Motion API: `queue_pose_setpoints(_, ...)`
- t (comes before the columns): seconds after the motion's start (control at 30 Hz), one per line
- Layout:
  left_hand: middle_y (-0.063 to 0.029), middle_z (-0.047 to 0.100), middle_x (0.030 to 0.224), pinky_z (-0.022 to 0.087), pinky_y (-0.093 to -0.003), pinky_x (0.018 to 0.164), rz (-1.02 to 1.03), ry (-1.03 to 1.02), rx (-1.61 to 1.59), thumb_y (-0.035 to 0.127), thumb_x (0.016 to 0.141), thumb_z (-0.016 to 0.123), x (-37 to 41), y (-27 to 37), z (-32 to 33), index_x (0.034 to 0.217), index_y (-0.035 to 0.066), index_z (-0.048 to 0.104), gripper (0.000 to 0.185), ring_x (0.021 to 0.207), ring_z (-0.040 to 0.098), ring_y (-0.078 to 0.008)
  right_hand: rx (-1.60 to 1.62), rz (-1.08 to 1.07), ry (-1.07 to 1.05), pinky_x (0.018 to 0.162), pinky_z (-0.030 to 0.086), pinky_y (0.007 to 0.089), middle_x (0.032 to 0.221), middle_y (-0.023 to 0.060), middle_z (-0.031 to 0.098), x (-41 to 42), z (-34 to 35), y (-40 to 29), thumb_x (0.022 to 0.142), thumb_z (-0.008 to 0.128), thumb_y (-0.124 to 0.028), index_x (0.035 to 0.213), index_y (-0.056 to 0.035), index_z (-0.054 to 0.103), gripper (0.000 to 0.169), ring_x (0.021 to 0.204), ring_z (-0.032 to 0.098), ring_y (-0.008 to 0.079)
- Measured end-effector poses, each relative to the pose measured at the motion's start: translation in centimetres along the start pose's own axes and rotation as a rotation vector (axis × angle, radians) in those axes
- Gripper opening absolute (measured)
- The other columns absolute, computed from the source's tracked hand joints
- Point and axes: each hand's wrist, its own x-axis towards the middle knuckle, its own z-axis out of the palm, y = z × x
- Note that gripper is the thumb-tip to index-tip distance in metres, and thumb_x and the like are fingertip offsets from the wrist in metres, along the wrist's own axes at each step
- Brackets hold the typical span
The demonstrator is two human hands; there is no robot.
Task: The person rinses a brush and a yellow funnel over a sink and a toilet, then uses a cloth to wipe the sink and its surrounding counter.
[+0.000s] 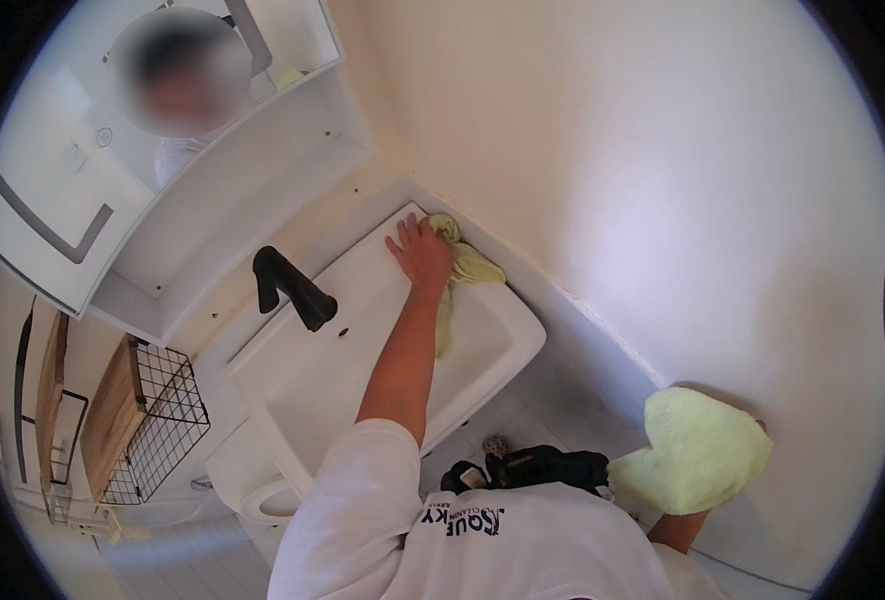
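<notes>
My left hand (421,253) lies with fingers spread on the back right corner of the white washbasin (514,326). A damp-looking yellow-green cloth (480,264) is bunched against its thumb side; the thumb is hidden. Part of this cloth hangs into the basin beside my wrist. At the lower right, my right hand (760,426) holds a lighter green cloth (701,450) near the wall. This cloth covers most of the hand, with only fingertips showing at its far edge. A black faucet (296,289) stands at the basin's back edge.
A mirrored cabinet with an open shelf (240,180) hangs above the basin. Walls meet at the basin's far corner. At left are a black wire basket (161,420) with a wooden board (116,409) and a toilet (266,499). Dark items (547,466) show below, before my shirt.
</notes>
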Motion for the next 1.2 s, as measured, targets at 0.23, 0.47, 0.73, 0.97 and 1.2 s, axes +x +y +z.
queue_pose_setpoints(0.23,-0.0071,0.038,0.123,0.032,-0.0404,0.09,0.491,0.053,-0.153,0.018,0.075,0.05,3.8,-5.7,0.1,0.112,0.01,0.048,0.038,0.106,0.042,-0.0237,0.002,0.016,-0.115,0.077,0.044,0.0342,0.103,0.0092,0.049,1.2,3.8,2.0,0.087,0.036,-0.025,0.109,-0.0013,0.039,0.032,0.09,0.051,0.0202)
queue_pose_setpoints(0.47,-0.0184,0.045,0.109,0.039,-0.0398,0.082,0.136,0.131,0.148,0.031,0.078,0.049,-0.2,-7.9,-1.6,0.112,0.006,0.048,0.042,0.1,0.045,-0.0298,-0.003,0.014,-0.259,0.072,0.047,0.0317,0.096,0.0078,0.052,1.8,7.7,3.4,0.088,0.035,-0.023,0.104,-0.0014,0.041,0.028,0.083,0.054,0.0177)
queue_pose_setpoints(0.73,-0.0209,0.052,0.094,0.045,-0.0387,0.07,-0.181,-0.248,0.221,0.027,0.077,0.048,-4.6,-10.7,-6.3,0.098,0.001,0.053,0.034,0.079,0.055,-0.029,0.222,0.364,-0.083,0.059,0.047,0.0295,0.078,0.0025,0.051,0.7,9.5,1.4,0.084,0.043,-0.018,0.092,-0.0034,0.046,0.017,0.066,0.053,0.0123)
queue_pose_setpoints(0.97,-0.0235,0.042,0.111,0.039,-0.0441,0.082,-0.071,0.002,-0.126,0.029,0.078,0.049,-4.1,-7.9,-11.4,0.11,0.006,0.047,0.039,0.1,0.046,-0.0358,0.095,0.398,0.216,0.062,0.044,0.0291,0.075,0.0019,0.049,1.2,10.9,-0.3,0.082,0.046,-0.02,0.091,-0.0059,0.045,0.017,0.066,0.05,0.0129)
queue_pose_setpoints(1.2,-0.0169,0.019,0.134,0.024,-0.0429,0.097,0.116,-0.067,-0.057,0.036,0.077,0.051,-4.4,-11.3,-4.4,0.126,0.015,0.033,0.057,0.12,0.024,-0.0336,0.121,0.271,-0.068,0.068,0.043,0.0289,0.084,0.0034,0.049,0.7,7.2,1.4,0.082,0.046,-0.021,0.097,-0.0055,0.043,0.022,0.072,0.051,0.0141)
